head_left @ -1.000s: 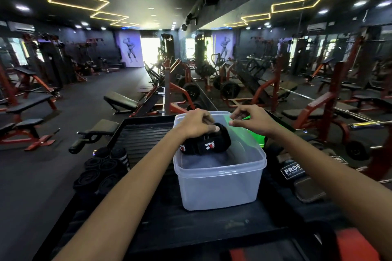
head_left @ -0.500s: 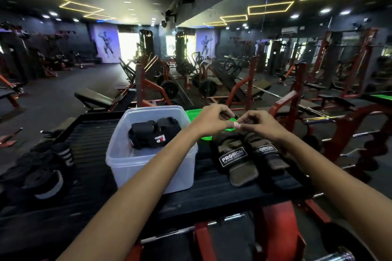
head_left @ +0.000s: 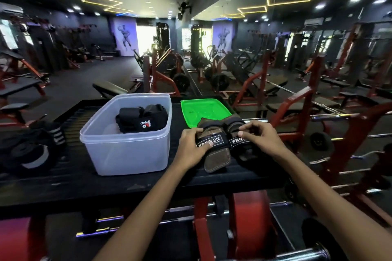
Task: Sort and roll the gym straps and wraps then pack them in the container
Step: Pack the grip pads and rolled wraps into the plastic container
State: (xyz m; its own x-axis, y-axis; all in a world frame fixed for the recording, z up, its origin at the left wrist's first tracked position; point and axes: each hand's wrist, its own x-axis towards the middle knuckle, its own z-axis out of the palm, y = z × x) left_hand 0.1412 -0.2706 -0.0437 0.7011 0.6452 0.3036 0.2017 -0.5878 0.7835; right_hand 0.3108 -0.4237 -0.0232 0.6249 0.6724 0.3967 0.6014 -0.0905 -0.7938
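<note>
On the black worktop (head_left: 127,184), the left hand (head_left: 191,150) gripped the left lifting grip (head_left: 214,148) while the right hand (head_left: 262,135) pinched the right lifting grip (head_left: 235,131) beside it. Left of them stood the clear container (head_left: 127,154) holding black wraps (head_left: 144,119); a green lid (head_left: 203,110) lay behind, rolled straps (head_left: 27,150) far left.

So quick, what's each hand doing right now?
Left hand: grips the left PROIRON grip pad.
Right hand: fingers curled, pinching the right PROIRON grip pad.
</note>
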